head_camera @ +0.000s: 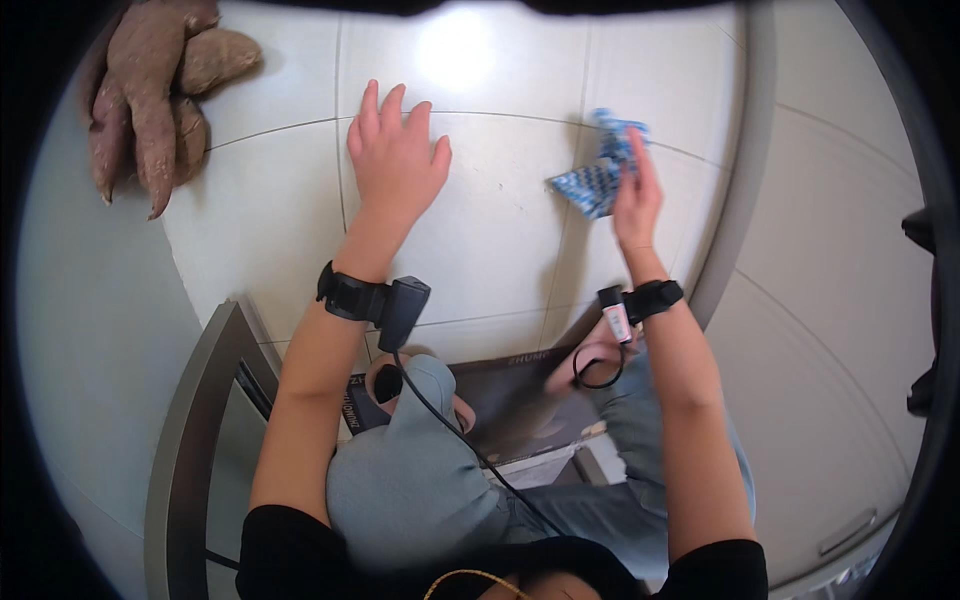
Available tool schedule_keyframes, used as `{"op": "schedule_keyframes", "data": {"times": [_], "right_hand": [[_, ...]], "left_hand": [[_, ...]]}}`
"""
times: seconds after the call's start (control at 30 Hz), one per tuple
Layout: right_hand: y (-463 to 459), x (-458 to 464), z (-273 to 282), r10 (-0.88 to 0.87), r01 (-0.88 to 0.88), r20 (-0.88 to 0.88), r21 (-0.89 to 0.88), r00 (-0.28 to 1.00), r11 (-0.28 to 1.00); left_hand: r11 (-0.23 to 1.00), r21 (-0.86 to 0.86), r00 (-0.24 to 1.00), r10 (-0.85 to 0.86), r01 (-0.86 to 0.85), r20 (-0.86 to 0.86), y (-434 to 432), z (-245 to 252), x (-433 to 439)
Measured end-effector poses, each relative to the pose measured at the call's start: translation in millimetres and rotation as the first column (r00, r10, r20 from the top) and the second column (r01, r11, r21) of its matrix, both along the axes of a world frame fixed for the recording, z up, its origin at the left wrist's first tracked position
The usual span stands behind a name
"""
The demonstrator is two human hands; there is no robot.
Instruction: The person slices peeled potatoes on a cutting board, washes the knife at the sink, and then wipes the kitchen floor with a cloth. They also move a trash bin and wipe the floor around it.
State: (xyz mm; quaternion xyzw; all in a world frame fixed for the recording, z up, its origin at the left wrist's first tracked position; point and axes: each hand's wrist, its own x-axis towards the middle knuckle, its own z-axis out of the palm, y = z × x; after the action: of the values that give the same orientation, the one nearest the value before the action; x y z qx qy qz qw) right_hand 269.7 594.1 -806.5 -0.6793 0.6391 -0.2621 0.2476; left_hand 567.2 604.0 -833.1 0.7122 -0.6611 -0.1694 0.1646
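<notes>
My right hand (637, 195) holds a crumpled blue-and-white patterned cloth (589, 187) above or against the pale tiled floor (480, 247); whether the cloth touches the tiles cannot be told. The cloth hangs out to the left of the fingers, and part of it is hidden by them. My left hand (397, 154) is spread, palm down, over the tiles, with nothing in it. Small specks (501, 186) lie on the floor between the two hands. Both wrists wear black straps with small devices, and a cable runs from the left one.
Several sweet potatoes (154, 97) lie on the floor at the upper left. A dark-framed open door or panel (187, 450) stands at the lower left. Pale cabinet fronts (817, 300) line the right side. A dark printed mat (517, 405) lies under the feet in pink slippers (592, 356).
</notes>
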Motion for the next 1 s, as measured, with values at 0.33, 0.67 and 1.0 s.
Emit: {"op": "schedule_keyframes", "data": {"times": [0.33, 0.67, 1.0], "right_hand": [[59, -234, -88, -0.613, 0.615, -0.195, -0.057, 0.765, 0.786], [-48, -92, -83, -0.169, 0.103, -0.383, -0.186, 0.908, 0.977], [0, 15, -38, 0.481, -0.482, 0.037, 0.056, 0.876, 0.874]], "left_hand": [[0.99, 0.078, 0.993, -0.111, 0.114, -0.041, 53, 8, 24], [0.96, 0.173, 0.976, -0.215, 0.22, -0.047, 77, 22, 21], [0.966, 0.176, 0.981, -0.181, 0.191, -0.069, 63, 29, 9]]}}
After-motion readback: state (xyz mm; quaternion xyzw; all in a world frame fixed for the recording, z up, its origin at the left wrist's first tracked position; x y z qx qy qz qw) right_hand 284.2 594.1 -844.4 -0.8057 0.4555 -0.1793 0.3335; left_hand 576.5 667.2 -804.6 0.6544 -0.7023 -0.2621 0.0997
